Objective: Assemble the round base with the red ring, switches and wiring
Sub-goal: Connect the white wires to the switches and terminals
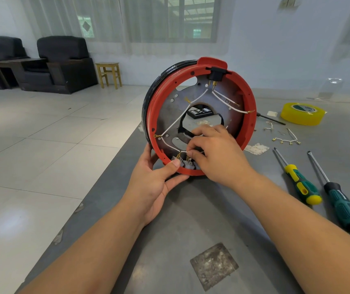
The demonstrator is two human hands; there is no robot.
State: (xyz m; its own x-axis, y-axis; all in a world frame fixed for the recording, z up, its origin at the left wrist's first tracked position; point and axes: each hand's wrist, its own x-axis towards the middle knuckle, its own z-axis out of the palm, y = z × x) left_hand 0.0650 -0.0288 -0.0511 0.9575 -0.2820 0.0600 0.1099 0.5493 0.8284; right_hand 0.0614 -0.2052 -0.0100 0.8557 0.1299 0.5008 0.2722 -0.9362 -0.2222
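On table: left hand (157,183) grips red ring (251,107); right hand (214,153) pinches white wire (188,152) inside.

Looks like plain room used as makeshift workshop, not proper shop floor. I'm at grey worktable (170,240), surface scuffed. Two screwdrivers (301,183) on my right, yellow tape roll (302,113) further back, loose wire bits w/ terminals (286,141) between. Behind: white tiled floor (42,128), two dark armchairs (61,62) against wall, small wooden stool (108,74), big window w/ sheer curtain (148,18).
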